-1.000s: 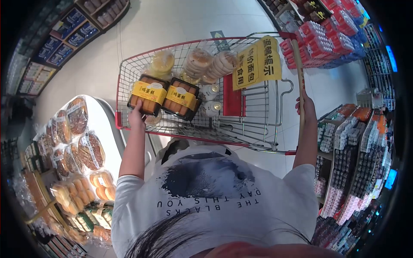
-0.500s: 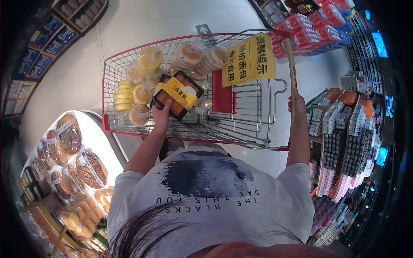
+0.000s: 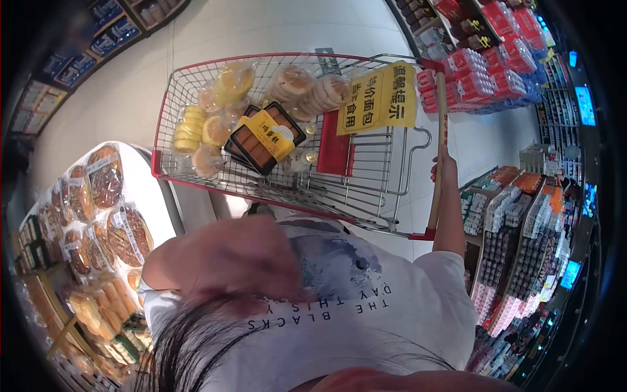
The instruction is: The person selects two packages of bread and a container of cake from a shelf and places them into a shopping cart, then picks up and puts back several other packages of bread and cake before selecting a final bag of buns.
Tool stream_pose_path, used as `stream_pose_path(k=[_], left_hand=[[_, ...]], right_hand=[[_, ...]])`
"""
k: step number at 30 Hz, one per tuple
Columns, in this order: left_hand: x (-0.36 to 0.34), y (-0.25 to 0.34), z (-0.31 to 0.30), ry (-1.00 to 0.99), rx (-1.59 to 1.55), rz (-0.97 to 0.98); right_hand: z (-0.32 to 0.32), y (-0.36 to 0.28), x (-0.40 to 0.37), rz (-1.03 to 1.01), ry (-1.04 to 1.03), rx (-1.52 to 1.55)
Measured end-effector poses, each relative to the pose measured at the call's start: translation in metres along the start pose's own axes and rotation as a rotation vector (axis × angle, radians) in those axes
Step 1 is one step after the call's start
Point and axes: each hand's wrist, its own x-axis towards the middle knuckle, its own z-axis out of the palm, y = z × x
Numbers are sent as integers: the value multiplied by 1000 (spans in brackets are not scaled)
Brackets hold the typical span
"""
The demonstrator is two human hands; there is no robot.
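Observation:
My right hand [image 3: 445, 168] is wrapped round the handle [image 3: 441, 117] of a wire shopping cart [image 3: 366, 193] with red edging. My left hand [image 3: 264, 251] is raised before my chest, smeared by motion, and its fingers cannot be made out. Inside the cart lies a black tray of brown cakes [image 3: 251, 140] with a yellow label, on top of another dark tray. Around it are bagged yellow buns [image 3: 189, 129], a pale yellow bagged bread [image 3: 234, 81] and bagged round breads [image 3: 290, 83]. Small bottles [image 3: 309, 157] lie beside the trays.
A yellow sign [image 3: 379, 98] hangs at the cart's handle end. On the left, a white display [image 3: 153, 189] bears wrapped breads [image 3: 130, 235]. Stacked drink packs [image 3: 470, 72] stand at the upper right, and shelves of cartons [image 3: 503, 242] line the right side.
My left hand has let go of the cake tray and come back toward my chest. The tray now rests in the cart. My right hand stays on the handle.

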Motion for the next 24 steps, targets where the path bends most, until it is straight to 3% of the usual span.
stream_pose_path(k=[2, 4, 6, 7, 10, 11, 14, 18, 22, 24], left_hand=[[6, 31, 22, -137, 34, 315], [10, 59, 44, -398, -101, 337], [22, 64, 82, -434, -261, 405], [15, 65, 97, -572, -330, 380], [14, 61, 162, -240, 105, 528], [15, 62, 179, -236, 151, 498], [12, 58, 216, -337, 139, 273], [-1, 50, 275, -257, 191, -26], [-23, 37, 336, 177, 297, -106], [-36, 27, 366, 407, 472, -321]], right_hand=[[-2, 1, 3, -15, -15, -3], [-4, 3, 2, -32, -55, 8], [-7, 3, 3, -54, -92, 21], [-7, 5, 1, -62, -109, 34], [-10, 9, 2, -64, -165, 97], [-10, 7, 3, -69, -186, 130], [-12, 18, 16, -86, -229, 201], [-15, 23, 22, -135, -276, 255], [-17, 27, 26, -175, -284, 262], [-16, 33, 38, -223, -316, 282]])
